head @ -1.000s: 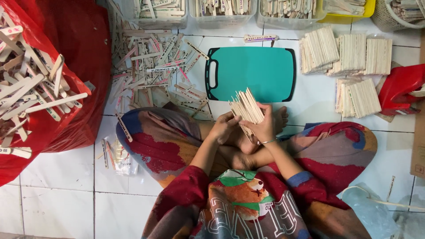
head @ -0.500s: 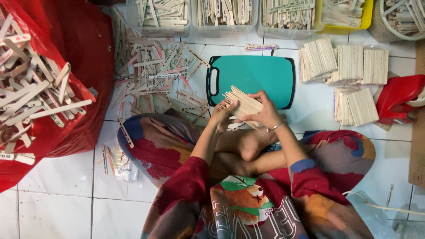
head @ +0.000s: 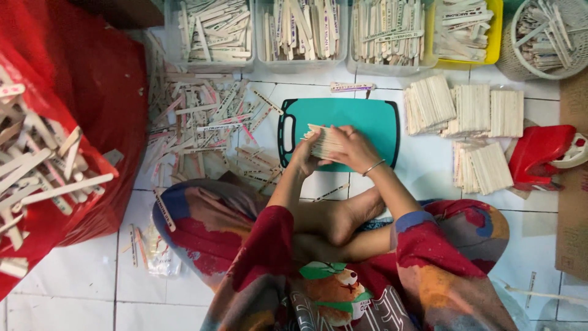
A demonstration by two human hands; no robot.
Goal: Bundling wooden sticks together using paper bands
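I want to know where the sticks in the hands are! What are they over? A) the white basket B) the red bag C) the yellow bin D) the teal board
D: both hands, left hand and right hand, hold the bundle of sticks over the teal board.

There is one teal plastic cutting board point(head: 367, 119), five containers of flat wooden sticks along the top: three clear plastic tubs point(head: 300, 61), one yellow tub point(head: 493, 37), one white round basket point(head: 511, 58). Five tidy stick bundles point(head: 474, 110) lie at right.
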